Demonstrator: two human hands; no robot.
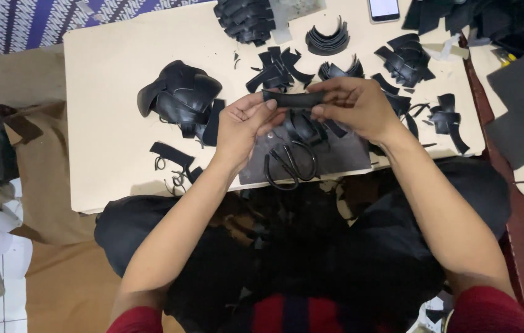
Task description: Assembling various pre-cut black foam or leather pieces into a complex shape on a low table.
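A person sits at a low cream tabletop [108, 92] and holds a short black strip [293, 98] up between both hands, just above the middle of the board. The left hand [243, 126] pinches the strip's left end with thumb and fingers closed on it, and the right hand [354, 108] pinches the right end the same way. The strip looks thin, soft and bendy, like leather or rubber, so it is likely very light and would flop if held at one end only. Holding it at both ends keeps it flat and straight. It does not look like it would break, but it could slip if the pinch is loose. Right under the hands, at about 6 o'clock from the strip, black scissors [290, 166] lie on a grey mat [342, 154]. At about 9 o'clock from the strip sits a heap of black pieces [178, 95]. At 12 o'clock there is a stack of curved black pieces [328, 40], and more cut pieces [407, 58] lie at about 2 o'clock. A phone [383, 8] rests at the far edge, near 1 o'clock.
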